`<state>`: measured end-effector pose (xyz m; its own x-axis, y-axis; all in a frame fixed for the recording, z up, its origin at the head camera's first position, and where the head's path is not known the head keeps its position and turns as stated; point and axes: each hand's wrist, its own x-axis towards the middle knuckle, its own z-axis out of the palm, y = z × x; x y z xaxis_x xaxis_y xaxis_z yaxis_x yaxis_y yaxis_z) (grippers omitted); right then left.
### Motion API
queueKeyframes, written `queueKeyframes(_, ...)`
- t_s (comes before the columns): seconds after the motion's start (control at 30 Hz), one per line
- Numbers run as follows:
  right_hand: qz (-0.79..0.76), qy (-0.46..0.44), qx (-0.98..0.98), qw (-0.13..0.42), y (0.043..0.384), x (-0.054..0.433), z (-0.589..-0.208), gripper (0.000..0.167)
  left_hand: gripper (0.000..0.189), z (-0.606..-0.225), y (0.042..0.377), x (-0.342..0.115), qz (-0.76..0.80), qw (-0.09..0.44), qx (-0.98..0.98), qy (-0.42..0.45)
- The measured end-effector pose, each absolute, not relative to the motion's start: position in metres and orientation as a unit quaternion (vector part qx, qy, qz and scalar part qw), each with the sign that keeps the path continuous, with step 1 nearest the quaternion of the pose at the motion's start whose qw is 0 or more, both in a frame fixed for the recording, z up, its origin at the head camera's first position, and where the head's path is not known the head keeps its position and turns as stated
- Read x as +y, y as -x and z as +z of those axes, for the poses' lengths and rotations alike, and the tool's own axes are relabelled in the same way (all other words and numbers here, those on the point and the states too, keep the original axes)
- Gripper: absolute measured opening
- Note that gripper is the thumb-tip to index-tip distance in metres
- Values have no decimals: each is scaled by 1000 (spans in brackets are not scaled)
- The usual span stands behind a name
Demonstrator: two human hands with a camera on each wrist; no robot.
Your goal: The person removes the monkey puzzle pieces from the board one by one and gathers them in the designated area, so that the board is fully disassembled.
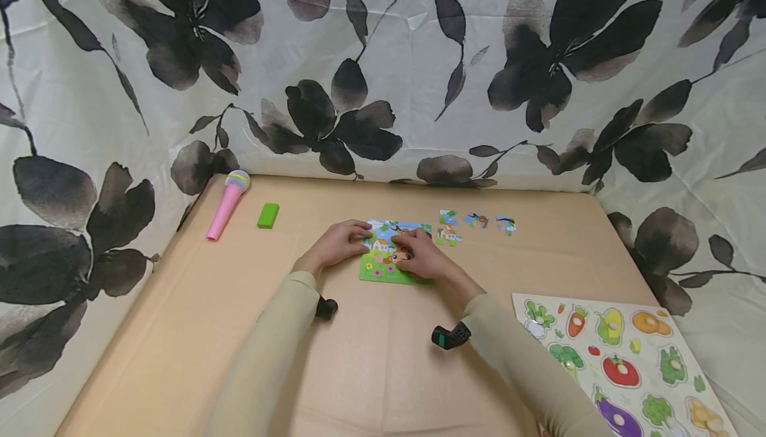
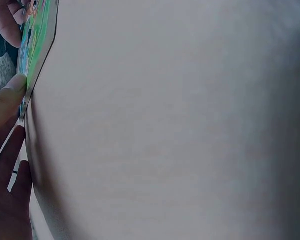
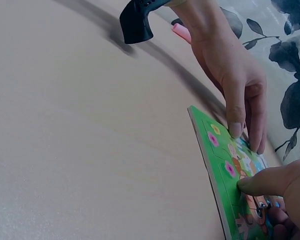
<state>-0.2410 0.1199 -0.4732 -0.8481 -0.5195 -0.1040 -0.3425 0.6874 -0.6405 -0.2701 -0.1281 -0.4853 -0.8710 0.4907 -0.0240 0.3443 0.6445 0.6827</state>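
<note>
A colourful jigsaw puzzle [image 1: 383,272] in a green-edged tray lies on the table, with a cartoon animal, a house and flowers. My left hand [image 1: 338,244] holds its left side; in the left wrist view the thumb [image 2: 12,90] lies on the edge and the other fingers reach alongside. Over the right half, my right hand [image 1: 423,255] pinches a puzzle piece at the animal picture, thumb and forefinger a piece's width apart. That piece is mostly hidden by the fingers. Several loose puzzle pieces [image 1: 449,235] lie just right of the tray.
At the back left lie a pink toy microphone [image 1: 223,211] and a green block [image 1: 268,215]. A white board with vegetable pictures [image 1: 589,357] covers the front right, partly under my right sleeve. A floral cloth [image 1: 413,44] hangs behind the table [image 1: 371,370].
</note>
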Motion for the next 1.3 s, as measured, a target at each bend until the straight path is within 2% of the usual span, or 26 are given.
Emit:
queueKeyframes(0.23,-348,225,899,138,239,119,-474,56,36,-484,268,-127,352,87,898,-251)
queueKeyframes(0.47,-386,191,895,121,238,117,-479,31,37,-483,269,-128,350,97,900,-242)
queueKeyframes(0.63,-416,133,894,102,237,116,-481,29,37,-484,269,-127,347,94,902,-240)
queueKeyframes(0.83,-464,92,877,85,238,118,-486,19,38,-484,269,-127,349,92,901,-240)
queueKeyframes(1.1,-490,80,864,88,241,127,-484,30,38,-485,268,-127,353,96,900,-237)
queueKeyframes(1.3,-562,32,821,96,242,136,-484,30,37,-485,269,-127,360,96,897,-236)
